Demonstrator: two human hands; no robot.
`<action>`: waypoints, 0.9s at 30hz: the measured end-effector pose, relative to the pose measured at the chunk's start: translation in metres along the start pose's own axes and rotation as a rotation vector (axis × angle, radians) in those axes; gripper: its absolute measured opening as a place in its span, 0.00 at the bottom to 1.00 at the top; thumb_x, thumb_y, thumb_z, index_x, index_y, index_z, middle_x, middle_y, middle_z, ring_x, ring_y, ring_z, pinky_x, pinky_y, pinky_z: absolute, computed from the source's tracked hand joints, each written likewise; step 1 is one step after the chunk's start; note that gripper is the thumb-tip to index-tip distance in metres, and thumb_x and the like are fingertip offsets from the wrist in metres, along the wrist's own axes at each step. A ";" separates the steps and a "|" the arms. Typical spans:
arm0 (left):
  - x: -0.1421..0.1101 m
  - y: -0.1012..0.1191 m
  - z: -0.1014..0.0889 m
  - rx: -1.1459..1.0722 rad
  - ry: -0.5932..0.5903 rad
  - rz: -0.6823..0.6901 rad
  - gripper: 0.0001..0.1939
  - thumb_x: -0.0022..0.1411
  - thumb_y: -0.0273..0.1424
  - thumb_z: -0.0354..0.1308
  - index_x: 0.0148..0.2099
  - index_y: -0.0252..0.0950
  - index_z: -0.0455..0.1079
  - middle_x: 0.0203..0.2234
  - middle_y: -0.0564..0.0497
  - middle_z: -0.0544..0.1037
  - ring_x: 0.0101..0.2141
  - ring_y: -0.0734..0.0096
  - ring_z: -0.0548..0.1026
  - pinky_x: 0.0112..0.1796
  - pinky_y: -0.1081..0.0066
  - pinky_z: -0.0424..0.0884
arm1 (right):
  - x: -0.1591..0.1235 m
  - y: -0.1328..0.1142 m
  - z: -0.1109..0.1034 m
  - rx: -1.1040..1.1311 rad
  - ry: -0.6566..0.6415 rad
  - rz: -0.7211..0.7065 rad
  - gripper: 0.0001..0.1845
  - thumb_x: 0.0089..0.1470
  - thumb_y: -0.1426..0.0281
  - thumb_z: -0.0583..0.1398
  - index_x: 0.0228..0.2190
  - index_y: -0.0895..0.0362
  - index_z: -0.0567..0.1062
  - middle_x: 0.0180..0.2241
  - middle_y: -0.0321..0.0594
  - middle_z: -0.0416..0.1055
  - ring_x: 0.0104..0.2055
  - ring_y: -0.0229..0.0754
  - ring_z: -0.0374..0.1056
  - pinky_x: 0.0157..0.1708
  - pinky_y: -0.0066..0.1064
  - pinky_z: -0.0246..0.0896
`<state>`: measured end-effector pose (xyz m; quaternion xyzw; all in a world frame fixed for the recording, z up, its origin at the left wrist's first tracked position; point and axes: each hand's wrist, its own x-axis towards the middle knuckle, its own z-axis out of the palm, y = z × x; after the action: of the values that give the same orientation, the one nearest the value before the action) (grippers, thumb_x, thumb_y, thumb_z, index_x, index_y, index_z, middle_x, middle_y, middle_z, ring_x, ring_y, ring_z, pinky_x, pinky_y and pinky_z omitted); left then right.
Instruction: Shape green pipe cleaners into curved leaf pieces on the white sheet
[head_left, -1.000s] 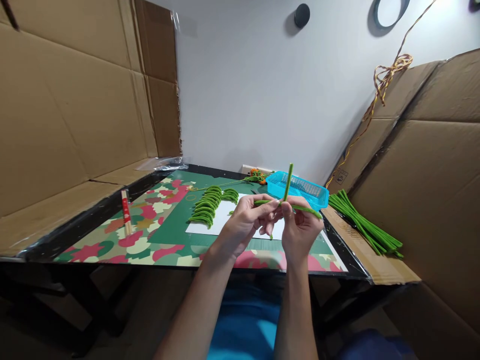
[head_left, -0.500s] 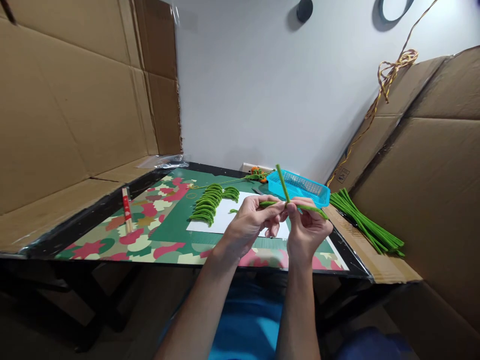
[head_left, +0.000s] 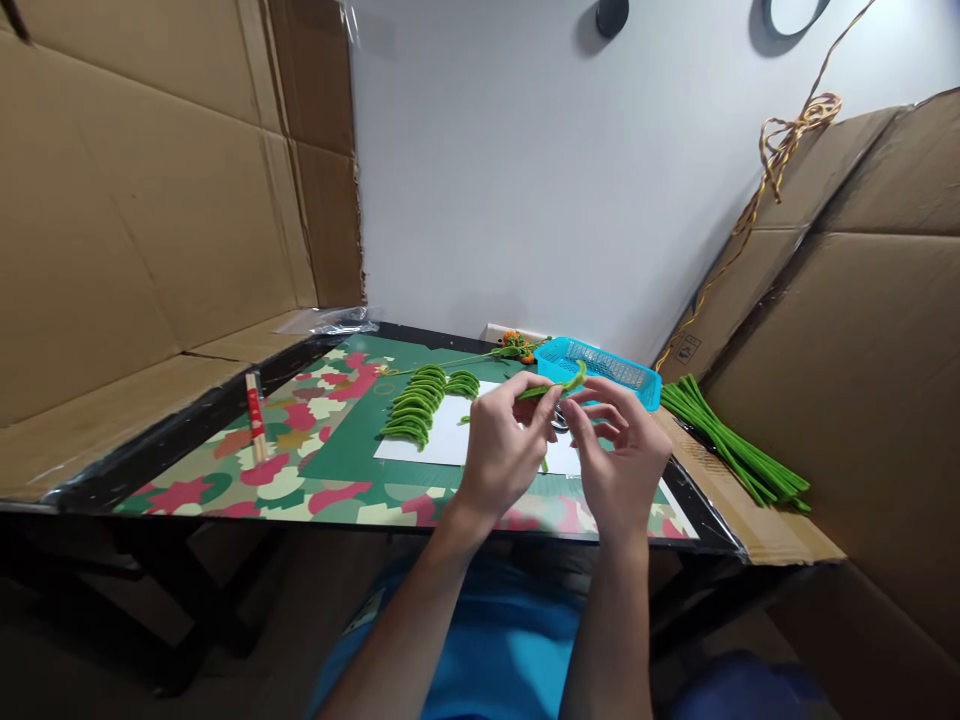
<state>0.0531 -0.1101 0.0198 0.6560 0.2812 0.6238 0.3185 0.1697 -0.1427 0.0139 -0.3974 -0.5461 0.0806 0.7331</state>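
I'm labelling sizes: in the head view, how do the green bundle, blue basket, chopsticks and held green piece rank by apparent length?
1. Green bundle
2. Blue basket
3. Chopsticks and held green piece: too alike to rank; the piece is partly hidden.

Place: we see a small makeshift craft workspace; we cannot tell if it is in a home or a workshop.
Surroundings: tall folded brown cardboard panels (head_left: pixel 150 180) flank us, before a plain white wall (head_left: pixel 525 170).
Bench: we have a black-edged bench (head_left: pixel 165 447) with a pink-and-green camouflage-patterned sheet (head_left: pixel 322 510) and a flat green mat (head_left: pixel 345 445).
Craft stock: we see fuzzy, curved green pieces (head_left: pixel 416 405) in rows and a bundle of long, fuzzy bright-green stems (head_left: pixel 739 445).
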 end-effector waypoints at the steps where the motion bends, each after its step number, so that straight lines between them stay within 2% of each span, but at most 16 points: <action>1: -0.002 0.001 0.002 0.070 -0.001 0.064 0.09 0.69 0.37 0.64 0.41 0.36 0.75 0.27 0.52 0.79 0.23 0.73 0.76 0.28 0.74 0.72 | -0.001 0.000 0.004 -0.012 0.038 -0.021 0.11 0.59 0.61 0.69 0.40 0.55 0.81 0.36 0.41 0.79 0.32 0.41 0.75 0.25 0.29 0.71; 4: -0.006 -0.002 0.006 0.263 0.064 0.292 0.06 0.71 0.33 0.61 0.43 0.36 0.76 0.32 0.50 0.80 0.28 0.72 0.78 0.34 0.73 0.73 | -0.004 -0.001 0.014 0.023 0.208 -0.055 0.11 0.61 0.61 0.68 0.32 0.56 0.80 0.32 0.40 0.76 0.31 0.40 0.74 0.25 0.29 0.72; 6: -0.009 -0.006 0.009 0.347 0.145 0.444 0.05 0.72 0.30 0.59 0.45 0.36 0.76 0.33 0.49 0.80 0.31 0.72 0.78 0.36 0.73 0.74 | -0.005 -0.003 0.019 0.075 0.265 -0.032 0.12 0.61 0.61 0.67 0.33 0.57 0.80 0.32 0.40 0.76 0.30 0.40 0.73 0.25 0.30 0.72; 9: -0.012 -0.011 0.010 0.409 0.240 0.602 0.06 0.72 0.27 0.60 0.48 0.37 0.75 0.35 0.48 0.81 0.34 0.71 0.79 0.39 0.74 0.74 | -0.008 -0.009 0.024 0.129 0.237 0.023 0.14 0.62 0.59 0.66 0.36 0.58 0.80 0.33 0.41 0.77 0.28 0.40 0.73 0.25 0.31 0.74; 12: -0.014 -0.013 0.010 0.426 0.297 0.668 0.08 0.70 0.25 0.61 0.50 0.37 0.75 0.35 0.48 0.81 0.35 0.71 0.79 0.40 0.73 0.74 | -0.010 -0.014 0.027 0.175 0.217 0.055 0.15 0.62 0.59 0.66 0.33 0.59 0.81 0.29 0.40 0.77 0.27 0.39 0.72 0.25 0.32 0.74; 16: -0.013 -0.007 0.008 0.452 0.346 0.690 0.07 0.69 0.24 0.62 0.49 0.38 0.75 0.35 0.49 0.82 0.34 0.71 0.80 0.39 0.74 0.74 | -0.010 -0.014 0.028 0.216 0.172 0.077 0.14 0.64 0.59 0.65 0.35 0.58 0.81 0.29 0.39 0.77 0.27 0.39 0.73 0.26 0.31 0.73; 18: -0.012 -0.001 0.007 0.443 0.339 0.643 0.05 0.70 0.25 0.61 0.47 0.37 0.76 0.33 0.49 0.81 0.32 0.71 0.78 0.37 0.74 0.73 | -0.009 -0.011 0.026 0.184 0.138 0.054 0.14 0.65 0.60 0.64 0.35 0.58 0.80 0.29 0.38 0.76 0.25 0.37 0.71 0.25 0.30 0.70; 20: -0.012 0.007 0.007 0.397 0.298 0.542 0.03 0.71 0.27 0.60 0.44 0.36 0.76 0.31 0.50 0.80 0.30 0.72 0.77 0.34 0.74 0.72 | -0.008 -0.007 0.022 0.148 0.116 -0.003 0.12 0.66 0.62 0.64 0.35 0.57 0.79 0.29 0.36 0.75 0.22 0.35 0.67 0.23 0.29 0.67; 23: -0.012 0.016 0.007 0.336 0.191 0.391 0.08 0.73 0.31 0.58 0.40 0.37 0.77 0.27 0.51 0.78 0.27 0.72 0.74 0.30 0.73 0.70 | -0.005 -0.002 0.014 0.140 0.119 -0.126 0.08 0.66 0.66 0.64 0.34 0.55 0.79 0.31 0.36 0.74 0.23 0.34 0.66 0.20 0.28 0.63; 25: -0.013 0.019 0.007 0.344 0.168 0.375 0.10 0.73 0.32 0.58 0.38 0.38 0.78 0.25 0.51 0.76 0.26 0.71 0.72 0.30 0.72 0.69 | -0.004 0.001 0.008 0.153 0.129 -0.215 0.06 0.64 0.68 0.65 0.33 0.54 0.79 0.31 0.37 0.74 0.25 0.37 0.68 0.19 0.28 0.62; 27: -0.014 0.019 0.008 0.355 0.206 0.417 0.10 0.73 0.32 0.59 0.38 0.38 0.78 0.24 0.51 0.76 0.26 0.71 0.72 0.30 0.72 0.69 | -0.004 0.000 0.003 0.129 0.126 -0.296 0.05 0.63 0.71 0.66 0.33 0.53 0.81 0.31 0.37 0.76 0.28 0.39 0.71 0.21 0.30 0.64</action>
<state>0.0593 -0.1334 0.0259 0.6782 0.2761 0.6802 0.0333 0.1659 -0.1435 0.0113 -0.2691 -0.5455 -0.0186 0.7936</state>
